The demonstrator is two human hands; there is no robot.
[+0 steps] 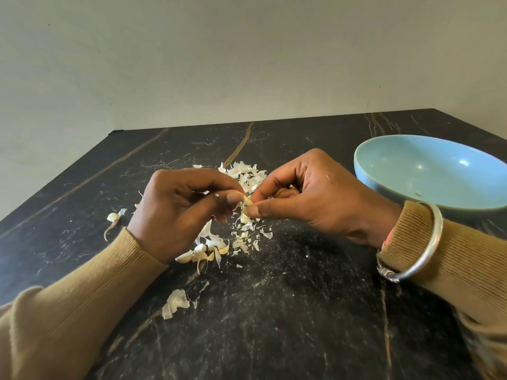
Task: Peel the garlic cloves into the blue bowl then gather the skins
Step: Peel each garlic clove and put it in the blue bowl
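A small pale garlic clove (247, 202) is held just above the table between both hands. My left hand (178, 212) pinches it with thumb and fingertips. My right hand (310, 198) pinches its other side between thumb and forefinger, with another pale piece tucked in the curled fingers. A heap of white skins (247, 174) lies behind the hands. More skins and unpeeled cloves (208, 249) lie under my left wrist. The blue bowl (397, 185) stands to the right, behind my right wrist; only a speck shows inside it.
The black marble table (288, 311) ends at a pale wall behind. Loose skins lie at the left (113, 219) and near the front (175, 303). A silver bangle (422, 248) circles my right sleeve.
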